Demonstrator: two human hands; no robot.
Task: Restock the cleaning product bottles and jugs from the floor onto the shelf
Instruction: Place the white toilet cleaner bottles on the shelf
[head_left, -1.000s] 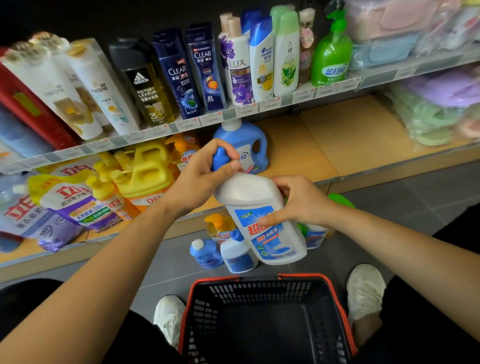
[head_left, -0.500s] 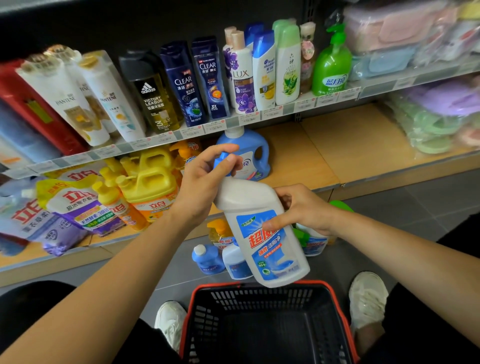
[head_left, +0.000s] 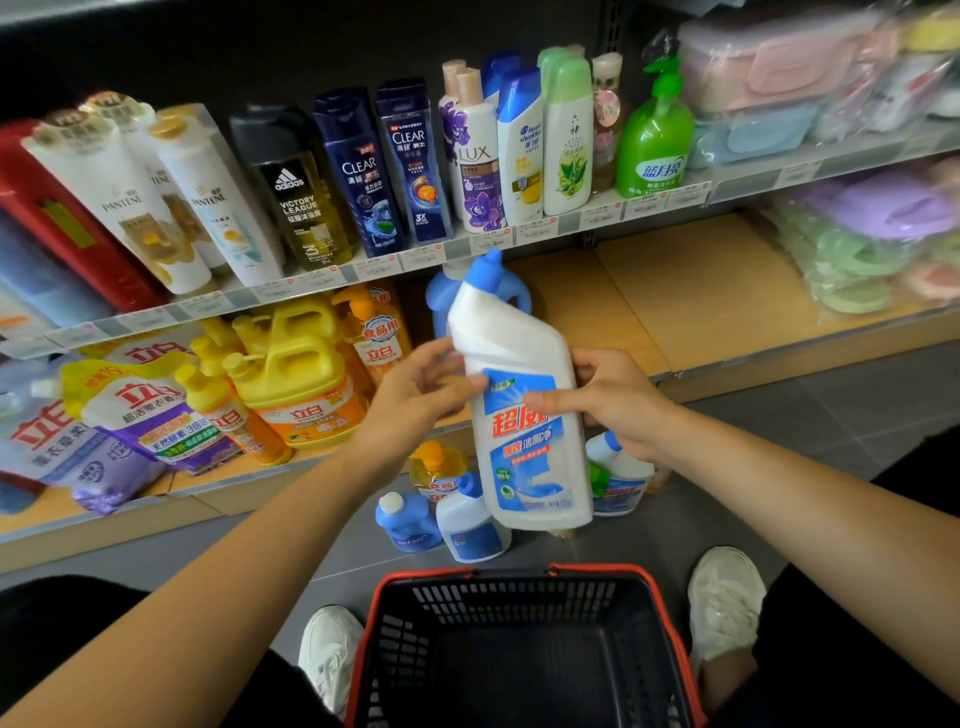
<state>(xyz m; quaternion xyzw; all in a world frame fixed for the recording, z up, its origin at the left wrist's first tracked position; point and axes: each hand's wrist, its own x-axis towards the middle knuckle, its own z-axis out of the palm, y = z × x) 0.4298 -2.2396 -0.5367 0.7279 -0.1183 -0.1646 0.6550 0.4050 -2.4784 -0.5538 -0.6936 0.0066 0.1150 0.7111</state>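
Held bottle (head_left: 519, 395): white, blue cap, blue label, red letters
Basket (head_left: 524, 649): black, red rim
Jug (head_left: 306, 379), left: yellow, orange label
Pump bottle (head_left: 655, 140), far: green
Shoes (head_left: 724, 597): white
Floor (head_left: 857, 410): grey

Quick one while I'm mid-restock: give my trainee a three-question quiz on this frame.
1. True or false: the white bottle stands on the floor.
2. Which holds the white bottle? A) left hand only B) right hand only C) both hands
3. Fill in: the basket between the shoes has a ____ rim.

Key:
1. False; it is held in the air in front of the shelf.
2. C; the right hand wraps it, the left hand's fingertips rest on its side.
3. Red.
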